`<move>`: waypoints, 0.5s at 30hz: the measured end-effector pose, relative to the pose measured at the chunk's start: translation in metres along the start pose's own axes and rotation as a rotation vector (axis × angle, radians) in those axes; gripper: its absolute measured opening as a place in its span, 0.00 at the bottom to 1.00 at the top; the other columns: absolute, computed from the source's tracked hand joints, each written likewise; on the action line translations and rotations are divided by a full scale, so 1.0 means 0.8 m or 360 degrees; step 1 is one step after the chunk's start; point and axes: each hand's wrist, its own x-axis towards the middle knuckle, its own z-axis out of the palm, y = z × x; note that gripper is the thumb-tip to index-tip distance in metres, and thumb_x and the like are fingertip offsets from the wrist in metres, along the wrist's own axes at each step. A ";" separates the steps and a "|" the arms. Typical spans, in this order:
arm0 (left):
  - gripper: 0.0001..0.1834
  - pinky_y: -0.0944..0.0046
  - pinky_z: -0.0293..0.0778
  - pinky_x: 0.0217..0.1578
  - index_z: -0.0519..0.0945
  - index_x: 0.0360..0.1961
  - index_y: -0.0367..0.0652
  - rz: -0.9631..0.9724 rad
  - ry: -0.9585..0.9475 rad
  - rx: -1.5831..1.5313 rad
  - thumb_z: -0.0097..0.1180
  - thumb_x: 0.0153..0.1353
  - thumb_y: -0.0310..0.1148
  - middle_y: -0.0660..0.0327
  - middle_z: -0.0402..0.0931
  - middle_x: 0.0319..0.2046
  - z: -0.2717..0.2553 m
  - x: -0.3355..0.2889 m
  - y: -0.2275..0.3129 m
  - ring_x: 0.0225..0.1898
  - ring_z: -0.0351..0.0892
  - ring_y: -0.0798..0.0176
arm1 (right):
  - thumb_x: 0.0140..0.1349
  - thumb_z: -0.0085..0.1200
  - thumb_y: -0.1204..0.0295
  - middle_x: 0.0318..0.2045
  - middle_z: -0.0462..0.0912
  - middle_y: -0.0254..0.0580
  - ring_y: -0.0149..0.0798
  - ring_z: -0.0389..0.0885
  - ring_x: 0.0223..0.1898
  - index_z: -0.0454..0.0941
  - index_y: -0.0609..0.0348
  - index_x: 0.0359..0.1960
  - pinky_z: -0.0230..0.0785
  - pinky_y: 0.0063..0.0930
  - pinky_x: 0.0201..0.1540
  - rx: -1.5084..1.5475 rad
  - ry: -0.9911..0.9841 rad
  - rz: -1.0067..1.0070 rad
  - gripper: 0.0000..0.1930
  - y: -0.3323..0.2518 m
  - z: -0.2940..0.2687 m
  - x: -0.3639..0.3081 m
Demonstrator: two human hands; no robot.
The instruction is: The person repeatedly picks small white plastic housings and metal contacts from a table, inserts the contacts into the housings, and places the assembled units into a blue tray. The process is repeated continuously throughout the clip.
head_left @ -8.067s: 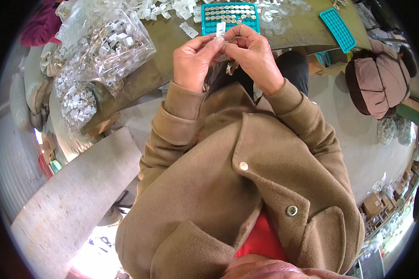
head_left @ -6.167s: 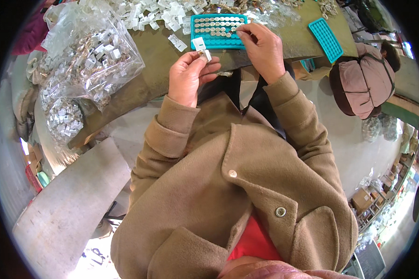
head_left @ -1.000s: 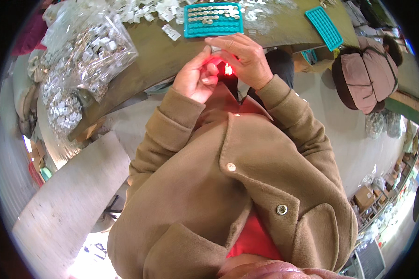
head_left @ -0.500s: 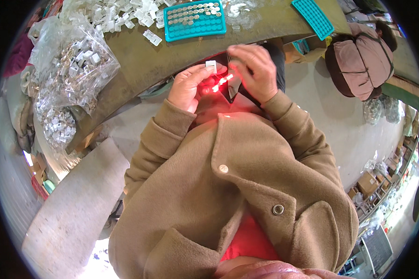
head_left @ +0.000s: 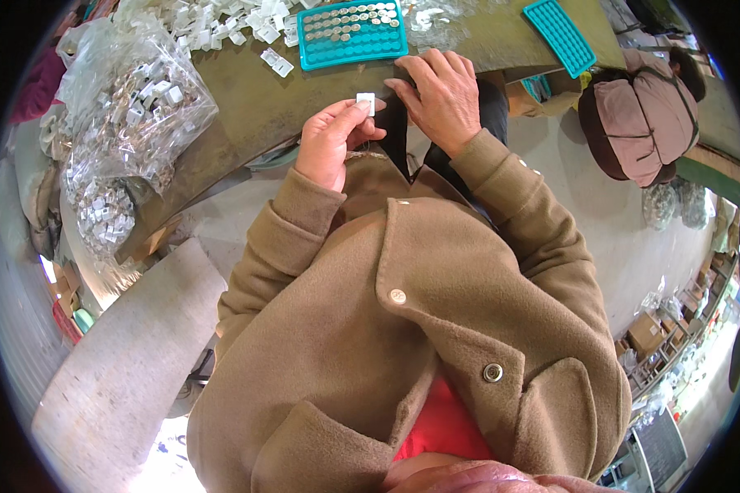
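My left hand (head_left: pixel 330 141) pinches a small white plastic battery case (head_left: pixel 366 103) between thumb and fingers, just off the table's near edge. Thin wire seems to trail below that hand, too fine to follow. Near the same edge is my right hand (head_left: pixel 446 100), thumb apart from bent fingers, with nothing visible in it. Just beyond it lies a teal tray (head_left: pixel 353 51) with rows of round silver button cells; its nearer pockets show no cells. Several loose white cases (head_left: pixel 214 25) are heaped at the far left, and one white piece (head_left: pixel 277 62) lies nearer.
A clear plastic bag (head_left: pixel 152 107) full of white cases and wires covers the table's left side. Another teal tray (head_left: pixel 559 37) lies at the right, above an open cardboard box (head_left: pixel 543 97). A pinkish bundle (head_left: pixel 641 123) stands to the right, and a pale board (head_left: pixel 131 353) at the lower left.
Red lights glowing between my hands are no longer seen lit. My right hand has moved up to the table edge near the tray; my left hand has risen slightly, still holding the case.
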 end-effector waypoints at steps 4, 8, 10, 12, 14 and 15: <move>0.12 0.67 0.79 0.39 0.82 0.43 0.35 -0.0030 0.0037 -0.0016 0.54 0.67 0.33 0.69 0.76 0.26 -0.004 -0.001 -0.002 0.29 0.77 0.73 | 0.55 0.64 0.60 0.34 0.76 0.35 0.43 0.74 0.40 0.78 0.53 0.37 0.64 0.37 0.46 0.0020 -0.0052 -0.0039 0.14 0.000 -0.005 -0.004; 0.15 0.69 0.79 0.40 0.79 0.50 0.33 -0.0096 0.0090 0.0060 0.49 0.69 0.33 0.69 0.75 0.27 -0.007 -0.003 -0.005 0.31 0.77 0.73 | 0.54 0.65 0.58 0.38 0.76 0.37 0.43 0.73 0.42 0.79 0.54 0.42 0.64 0.37 0.46 0.0034 -0.0049 -0.0021 0.19 -0.002 -0.009 -0.007; 0.15 0.68 0.79 0.40 0.80 0.49 0.35 -0.0079 0.0060 -0.0004 0.50 0.69 0.33 0.68 0.76 0.27 -0.007 -0.003 -0.007 0.30 0.77 0.73 | 0.51 0.65 0.55 0.36 0.75 0.36 0.42 0.73 0.41 0.79 0.53 0.42 0.63 0.38 0.47 -0.0014 -0.0052 -0.0032 0.21 -0.006 -0.007 -0.005; 0.14 0.68 0.79 0.40 0.80 0.49 0.35 -0.0023 0.0016 -0.0080 0.50 0.69 0.33 0.68 0.76 0.28 -0.006 -0.003 -0.009 0.30 0.77 0.72 | 0.49 0.66 0.54 0.34 0.74 0.35 0.41 0.73 0.41 0.80 0.52 0.43 0.63 0.38 0.47 -0.0059 -0.0063 -0.0021 0.23 -0.009 -0.006 -0.002; 0.14 0.68 0.79 0.39 0.80 0.48 0.35 -0.0099 0.0093 -0.0017 0.50 0.69 0.34 0.67 0.77 0.28 -0.007 -0.004 -0.010 0.30 0.78 0.71 | 0.49 0.66 0.54 0.34 0.74 0.35 0.41 0.73 0.41 0.80 0.52 0.44 0.63 0.38 0.48 -0.0097 -0.0099 0.0004 0.24 -0.011 -0.007 0.002; 0.14 0.68 0.79 0.39 0.80 0.48 0.35 -0.0100 0.0100 -0.0030 0.50 0.69 0.34 0.67 0.77 0.28 -0.008 -0.005 -0.010 0.30 0.78 0.71 | 0.49 0.66 0.54 0.34 0.74 0.34 0.41 0.73 0.41 0.80 0.52 0.44 0.63 0.38 0.48 -0.0096 -0.0094 -0.0003 0.23 -0.011 -0.008 0.003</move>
